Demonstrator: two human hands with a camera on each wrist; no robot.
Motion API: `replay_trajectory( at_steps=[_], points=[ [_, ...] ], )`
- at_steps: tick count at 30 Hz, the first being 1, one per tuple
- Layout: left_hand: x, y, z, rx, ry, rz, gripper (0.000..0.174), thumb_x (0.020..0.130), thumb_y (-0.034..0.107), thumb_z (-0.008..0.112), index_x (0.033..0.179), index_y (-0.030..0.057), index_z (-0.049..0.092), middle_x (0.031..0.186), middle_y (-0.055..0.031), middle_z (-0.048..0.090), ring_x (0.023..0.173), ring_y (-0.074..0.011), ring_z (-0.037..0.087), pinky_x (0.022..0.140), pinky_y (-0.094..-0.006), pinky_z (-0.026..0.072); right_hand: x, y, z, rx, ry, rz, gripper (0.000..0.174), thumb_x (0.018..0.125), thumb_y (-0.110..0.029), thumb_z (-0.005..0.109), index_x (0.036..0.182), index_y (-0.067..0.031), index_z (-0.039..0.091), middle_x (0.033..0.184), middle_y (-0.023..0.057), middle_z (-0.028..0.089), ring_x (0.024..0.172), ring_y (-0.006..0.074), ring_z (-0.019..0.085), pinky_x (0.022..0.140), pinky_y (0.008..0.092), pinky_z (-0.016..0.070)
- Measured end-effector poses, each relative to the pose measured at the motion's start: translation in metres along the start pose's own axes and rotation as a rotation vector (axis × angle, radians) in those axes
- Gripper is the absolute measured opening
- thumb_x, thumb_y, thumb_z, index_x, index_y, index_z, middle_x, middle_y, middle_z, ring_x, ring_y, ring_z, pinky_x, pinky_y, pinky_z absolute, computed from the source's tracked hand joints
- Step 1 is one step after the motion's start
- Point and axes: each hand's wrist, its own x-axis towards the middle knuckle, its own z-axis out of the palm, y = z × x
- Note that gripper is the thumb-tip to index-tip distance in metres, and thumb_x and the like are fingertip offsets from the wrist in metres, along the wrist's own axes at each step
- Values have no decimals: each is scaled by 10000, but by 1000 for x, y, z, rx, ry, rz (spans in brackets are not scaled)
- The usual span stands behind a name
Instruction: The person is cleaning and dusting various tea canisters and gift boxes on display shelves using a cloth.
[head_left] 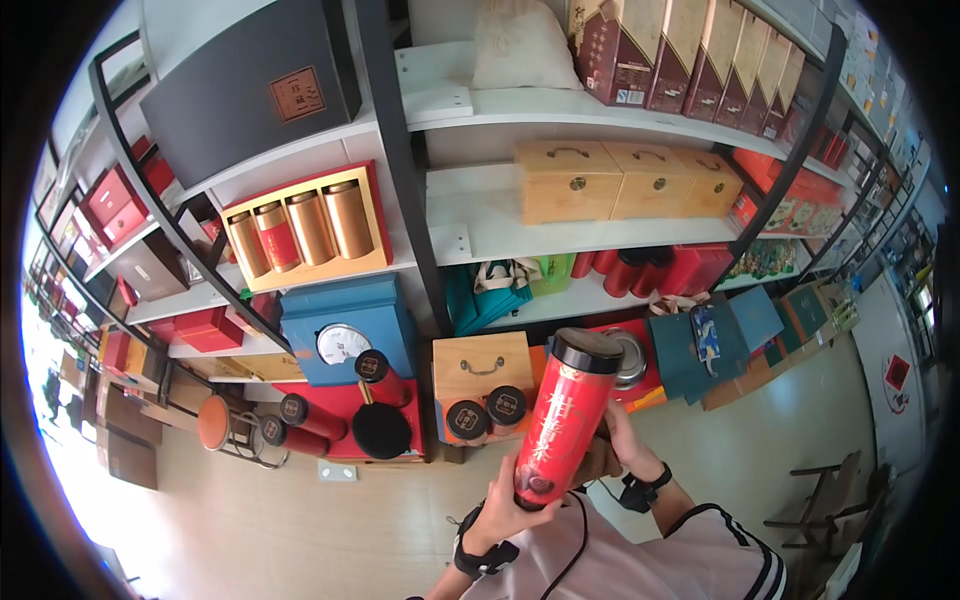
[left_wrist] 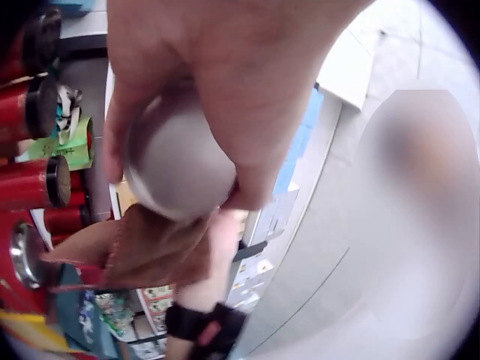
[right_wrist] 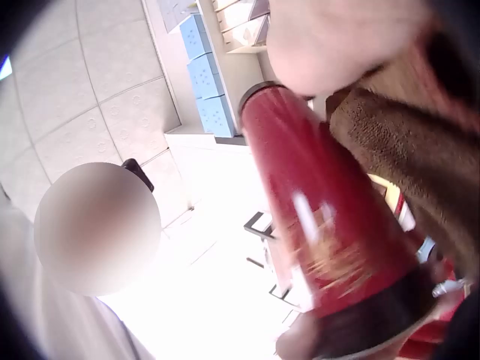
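Red tea canister (head_left: pixel 563 420) tilted, my left grip (head_left: pixel 500 512) curled round its base, right grip (head_left: pixel 622 438) pinching a brown cloth (right_wrist: pixel 409 150) to its side; wiping midway, I'd judge, lid end left.

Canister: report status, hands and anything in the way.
Left hand grips canister base. Right hand holds cloth against its side. Canister tilted, lid on, clear of shelves. Nothing in the way.

Black-framed white shelves (head_left: pixel 560 232), pale floor (head_left: pixel 300 520), bright daylight left, perhaps window.
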Motion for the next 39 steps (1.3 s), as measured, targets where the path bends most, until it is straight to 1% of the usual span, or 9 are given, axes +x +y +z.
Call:
replay_trajectory(
  at_steps=[2,9,12,19,21,24,29,31,39],
  points=[
    [16,-6,17,233,353,168,1044,727,213,901,1526,-51,283,1365,-227,574,1262,-275,583,1072,-416,467,10,4,23,262,83,-131,581,1124,-434,286,1499,-18,439,1528,122,493,1416,224,458,1218,409,312],
    [35,3,24,166,618,203,1157,710,278,940,1547,-63,218,1409,-281,516,1295,-365,566,1091,-456,463,-14,43,70,-10,206,110,585,1110,-435,257,1476,-34,475,1402,126,604,1260,236,603,1129,389,455],
    [40,11,28,199,651,211,1170,695,287,950,1534,-83,223,1388,-289,522,1284,-382,565,1077,-453,465,-5,55,63,759,59,490,580,1103,-460,307,1497,-60,452,1473,144,558,1316,272,574,1152,428,440],
    [47,22,23,777,681,466,1208,617,287,987,1505,-60,246,1382,-304,485,1255,-509,498,1065,-635,404,9,-14,15,577,-240,771,551,1076,-481,425,1437,-81,535,1428,131,594,1243,297,611,1045,434,494],
    [47,29,24,737,686,444,1191,623,268,986,1498,-65,250,1391,-304,474,1225,-501,524,1058,-622,419,17,4,-17,857,-519,825,471,1076,-396,474,1400,-68,571,1379,108,622,1198,265,624,1009,413,494],
    [43,8,25,576,752,357,1172,649,247,983,1499,-77,245,1420,-290,452,1261,-416,546,1076,-550,434,32,-43,-27,-511,-517,319,460,1029,-249,589,1406,6,525,1355,126,601,1178,208,596,1061,363,445],
    [76,37,28,339,591,308,1138,658,227,958,1513,-91,277,1363,-256,520,1245,-431,534,1068,-499,427,53,-151,-30,-557,-420,-240,699,888,-256,805,1434,-19,440,1292,106,597,1161,193,609,1011,350,471],
    [91,45,38,439,561,311,1129,683,250,945,1521,-91,269,1359,-272,519,1242,-442,532,1081,-509,421,45,-157,-36,-296,-422,127,751,806,-244,891,1386,-14,472,1277,110,598,1153,187,624,977,355,500],
    [121,50,47,665,479,366,1083,763,301,893,1544,-72,242,1475,-280,452,1325,-467,462,1148,-559,358,82,-142,-113,-225,-87,-207,860,754,-167,889,1451,-16,410,1336,135,595,1220,242,609,1056,405,484]
  ],
)
